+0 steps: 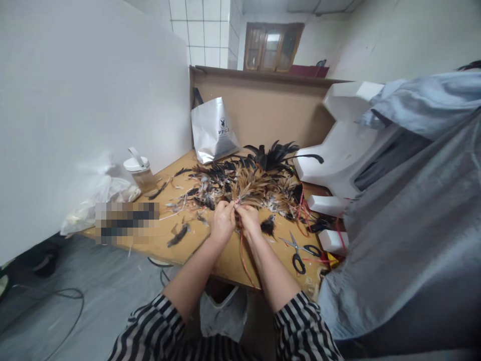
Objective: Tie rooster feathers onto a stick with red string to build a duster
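My left hand (222, 220) and my right hand (248, 217) meet at the near edge of a big heap of brown and black feathers (251, 181) on a wooden table (195, 246). Both hands pinch a small bunch of brown feathers (235, 203) between the fingertips. A thin red string (243, 260) hangs from my hands down past the table's front edge. Whether the string is wound round the bunch is hidden by my fingers.
Black-handled scissors (298, 250) lie right of my right forearm. A lidded jar (141, 174) and a clear plastic bag (98, 199) sit at the left, a silver bag (215, 131) at the back, white foam blocks (332, 158) at the right. Grey cloth (409, 225) covers the right side.
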`<control>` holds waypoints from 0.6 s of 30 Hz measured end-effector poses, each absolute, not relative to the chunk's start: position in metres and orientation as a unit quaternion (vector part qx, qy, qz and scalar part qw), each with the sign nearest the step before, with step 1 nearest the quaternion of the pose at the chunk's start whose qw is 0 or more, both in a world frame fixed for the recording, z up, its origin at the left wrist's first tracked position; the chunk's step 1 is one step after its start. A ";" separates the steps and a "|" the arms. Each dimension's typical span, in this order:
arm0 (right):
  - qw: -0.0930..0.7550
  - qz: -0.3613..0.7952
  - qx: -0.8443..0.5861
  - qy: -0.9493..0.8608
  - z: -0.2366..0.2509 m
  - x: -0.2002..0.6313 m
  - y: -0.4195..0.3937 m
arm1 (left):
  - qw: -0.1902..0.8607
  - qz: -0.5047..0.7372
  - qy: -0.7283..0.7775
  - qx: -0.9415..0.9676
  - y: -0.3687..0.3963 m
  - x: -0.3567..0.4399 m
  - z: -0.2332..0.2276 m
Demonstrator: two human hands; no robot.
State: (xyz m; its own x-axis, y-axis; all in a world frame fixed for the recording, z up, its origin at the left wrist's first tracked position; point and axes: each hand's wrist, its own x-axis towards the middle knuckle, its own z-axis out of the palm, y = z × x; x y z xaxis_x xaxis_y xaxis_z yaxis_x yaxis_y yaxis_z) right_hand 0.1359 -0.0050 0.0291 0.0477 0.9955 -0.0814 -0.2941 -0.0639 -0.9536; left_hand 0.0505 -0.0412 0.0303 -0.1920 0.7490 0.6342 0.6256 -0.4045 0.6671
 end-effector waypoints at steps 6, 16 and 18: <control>0.560 0.606 -0.430 -0.365 0.031 0.137 -0.004 | 0.186 0.603 0.544 0.554 -0.036 0.048 0.034; 0.503 0.657 -0.353 -0.436 0.027 0.143 -0.003 | 0.713 0.520 0.373 0.286 -0.030 0.021 0.051; 0.497 0.636 -0.357 -0.470 0.025 0.145 -0.002 | 0.721 0.511 0.361 0.298 -0.031 0.017 0.050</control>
